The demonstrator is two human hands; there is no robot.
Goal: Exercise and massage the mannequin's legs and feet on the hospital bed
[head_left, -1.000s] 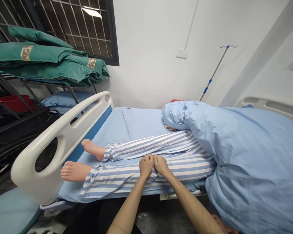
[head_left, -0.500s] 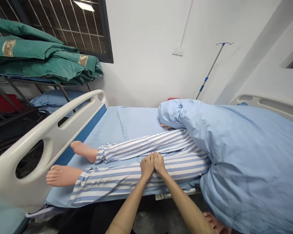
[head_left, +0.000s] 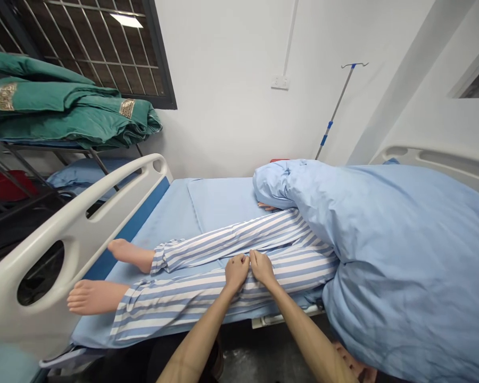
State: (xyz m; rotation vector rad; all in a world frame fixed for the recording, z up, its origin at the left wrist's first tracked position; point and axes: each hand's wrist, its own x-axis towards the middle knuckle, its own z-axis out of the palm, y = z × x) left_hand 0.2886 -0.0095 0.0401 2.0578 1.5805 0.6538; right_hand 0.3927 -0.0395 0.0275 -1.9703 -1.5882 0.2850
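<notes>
My left hand (head_left: 236, 271) and my right hand (head_left: 262, 267) are side by side on the near leg of the striped trousers (head_left: 291, 270), around the knee. Both are closed, knuckles up, with a narrow gap between them. Their fingers curl underneath, so I cannot see whether they pinch any cloth. The trousers are worn by a figure lying on a bed, whose bare feet (head_left: 98, 297) point left. A bunched light blue quilt (head_left: 383, 229) covers the figure from the thighs up; fingertips (head_left: 266, 206) poke out below its edge.
The bed's white footboard (head_left: 8, 298) stands at left, its headboard (head_left: 455, 159) at right. Behind the quilt rises an IV pole (head_left: 335, 111). Green folded bedding (head_left: 75, 117) lies on a rack at the left. Another body part (head_left: 353, 364), fingers or toes, shows below the quilt.
My hands were touching and are now slightly apart, still closed on the same leg. The view has shifted a little, moving the bed slightly left in the picture.
</notes>
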